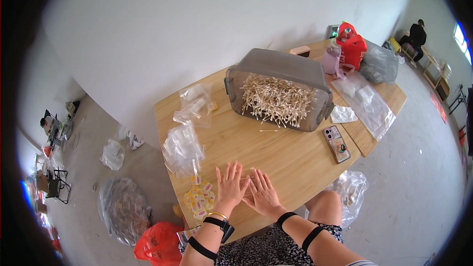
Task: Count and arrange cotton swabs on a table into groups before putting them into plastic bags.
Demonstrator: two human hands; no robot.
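My left hand (229, 185) and my right hand (264, 195) lie flat near the table's front edge, fingers stretched out. Between them is a small row of thin cotton swabs (244, 185), partly hidden by my fingers and thumbs. Beyond my hands, a grey translucent plastic bin (276, 60) rests on its side, its mouth facing me. A big heap of cotton swabs (280, 99) fills it, and one loose swab (268, 130) lies in front. Beside my left hand are scattered yellow-and-white paper labels (200, 198), with a stack of clear plastic bags (183, 149) behind them.
A phone (337, 144) lies on the table's right side. Farther back are clear plastic sheets (367, 101), a red bag (352, 49) and a grey plastic bag (378, 64). Filled bags (125, 211) and a red bag (158, 244) stand on the left floor. People sit far off at both sides.
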